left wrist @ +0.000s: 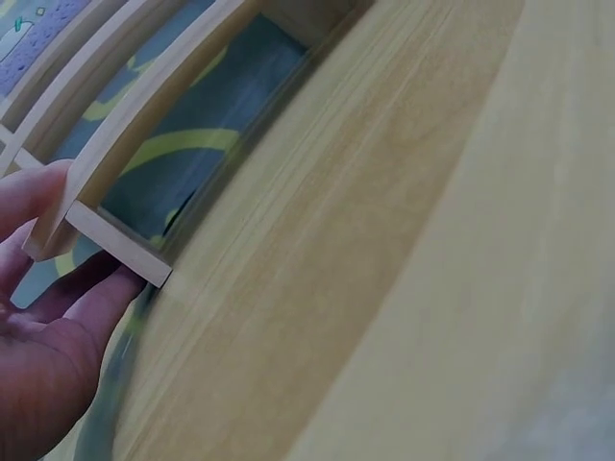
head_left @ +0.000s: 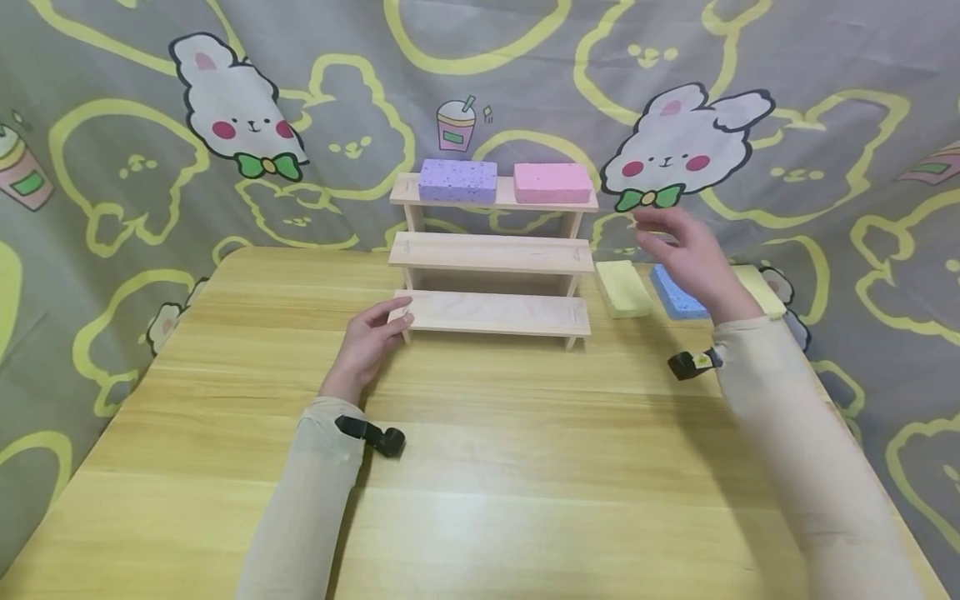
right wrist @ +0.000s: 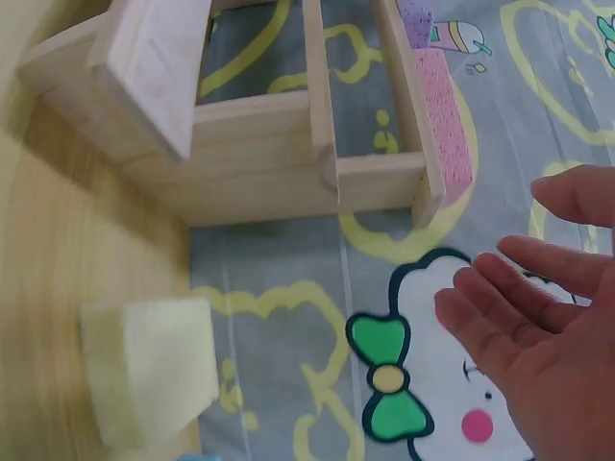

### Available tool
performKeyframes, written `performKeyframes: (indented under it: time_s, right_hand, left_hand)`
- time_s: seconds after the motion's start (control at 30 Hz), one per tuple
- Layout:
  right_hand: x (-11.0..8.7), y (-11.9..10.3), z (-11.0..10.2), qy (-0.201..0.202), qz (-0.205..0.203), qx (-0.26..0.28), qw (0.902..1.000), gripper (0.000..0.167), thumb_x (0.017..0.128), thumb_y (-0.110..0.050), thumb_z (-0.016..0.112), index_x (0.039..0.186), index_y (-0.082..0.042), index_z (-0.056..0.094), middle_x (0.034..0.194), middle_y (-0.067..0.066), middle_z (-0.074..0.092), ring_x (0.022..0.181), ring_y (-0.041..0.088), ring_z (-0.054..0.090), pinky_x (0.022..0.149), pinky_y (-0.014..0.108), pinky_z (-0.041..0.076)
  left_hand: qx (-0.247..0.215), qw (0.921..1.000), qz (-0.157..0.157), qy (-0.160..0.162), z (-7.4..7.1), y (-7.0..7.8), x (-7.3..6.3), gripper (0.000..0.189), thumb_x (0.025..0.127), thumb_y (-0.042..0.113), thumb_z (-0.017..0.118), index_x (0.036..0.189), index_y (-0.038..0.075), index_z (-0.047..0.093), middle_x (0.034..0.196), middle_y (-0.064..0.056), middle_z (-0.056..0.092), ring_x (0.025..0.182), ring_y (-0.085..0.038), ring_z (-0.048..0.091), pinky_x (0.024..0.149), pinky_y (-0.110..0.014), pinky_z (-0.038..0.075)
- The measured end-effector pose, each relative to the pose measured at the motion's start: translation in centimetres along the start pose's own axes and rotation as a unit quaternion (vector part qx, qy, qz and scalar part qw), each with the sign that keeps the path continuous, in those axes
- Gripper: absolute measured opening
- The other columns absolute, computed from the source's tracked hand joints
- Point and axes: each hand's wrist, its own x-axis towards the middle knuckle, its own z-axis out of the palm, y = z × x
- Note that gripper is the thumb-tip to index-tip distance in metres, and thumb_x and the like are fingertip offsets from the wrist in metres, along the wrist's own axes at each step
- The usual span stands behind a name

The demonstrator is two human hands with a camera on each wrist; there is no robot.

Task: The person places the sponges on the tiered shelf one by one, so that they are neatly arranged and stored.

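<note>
One purple sponge (head_left: 458, 182) and one pink sponge (head_left: 552, 183) top the shelf (head_left: 491, 252); to its right lie a yellow sponge (head_left: 624, 290), a blue sponge (head_left: 673, 296) and another yellow sponge (head_left: 767, 292). My left hand (head_left: 364, 343) pinches its bottom board's left end; my right hand (head_left: 693, 258), fingers loosely apart, hovers empty right of it. I judge shelf-loading partway; next calls for lowering that hand to a sponge.

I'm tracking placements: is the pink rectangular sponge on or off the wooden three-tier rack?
On: the pink sponge rests on the top shelf of the wooden rack.
</note>
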Motion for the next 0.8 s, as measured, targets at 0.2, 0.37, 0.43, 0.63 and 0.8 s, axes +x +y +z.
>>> performKeyframes:
  time_s: [0.2, 0.37, 0.43, 0.63, 0.8]
  right_hand:
    - [-1.8, 1.6, -0.9, -0.002, 0.005, -0.024, 0.9997, 0.048, 0.102, -0.032, 0.053, 0.142, -0.005, 0.050, 0.138, 0.017, 0.050, 0.126, 0.034, 0.044, 0.109, 0.055, 0.031]
    - [-3.1, 2.6, -1.5, -0.013, 0.023, -0.037, 0.9989, 0.051, 0.103, -0.037, 0.052, 0.142, -0.004, 0.049, 0.138, 0.016, 0.048, 0.128, 0.035, 0.041, 0.108, 0.056, 0.031]
    - [-3.6, 2.8, -1.6, -0.013, 0.028, -0.040, 0.9987, 0.052, 0.103, -0.037, 0.051, 0.142, -0.003, 0.048, 0.139, 0.016, 0.047, 0.129, 0.036, 0.040, 0.108, 0.057, 0.032]
    - [-5.1, 3.5, -2.0, -0.011, 0.040, -0.043, 0.9982, 0.053, 0.103, -0.037, 0.050, 0.142, -0.001, 0.048, 0.140, 0.019, 0.046, 0.131, 0.038, 0.037, 0.107, 0.058, 0.032]
    - [-6.6, 4.2, -2.7, -0.004, 0.043, -0.062, 0.9971, 0.050, 0.103, -0.036, 0.051, 0.139, -0.001, 0.051, 0.137, 0.017, 0.048, 0.129, 0.035, 0.038, 0.106, 0.056, 0.035]
  left_hand:
    - [0.020, 0.9998, -0.001, 0.004, -0.1, -0.1, 0.2, 0.044, 0.093, 0.006, 0.068, 0.135, -0.002, 0.055, 0.157, -0.006, 0.032, 0.126, -0.021, 0.048, 0.099, -0.035, 0.047]
    - [0.022, 0.9997, -0.004, 0.004, -0.1, -0.1, 0.2, 0.044, 0.094, 0.006, 0.068, 0.135, -0.001, 0.055, 0.156, -0.006, 0.033, 0.126, -0.021, 0.048, 0.099, -0.034, 0.048]
    - [0.021, 0.9998, -0.002, 0.001, -0.1, -0.1, 0.2, 0.044, 0.094, 0.006, 0.067, 0.136, -0.002, 0.055, 0.155, -0.006, 0.034, 0.127, -0.021, 0.047, 0.100, -0.035, 0.047]
    - [0.018, 0.9998, 0.005, -0.005, -0.1, -0.2, 0.2, 0.044, 0.095, 0.006, 0.065, 0.136, -0.002, 0.054, 0.156, -0.005, 0.033, 0.130, -0.021, 0.044, 0.102, -0.035, 0.046]
    - [0.021, 0.9998, 0.005, -0.004, 0.0, -0.1, 0.1, 0.044, 0.095, 0.007, 0.065, 0.137, -0.002, 0.054, 0.156, -0.005, 0.032, 0.130, -0.021, 0.044, 0.102, -0.036, 0.045]
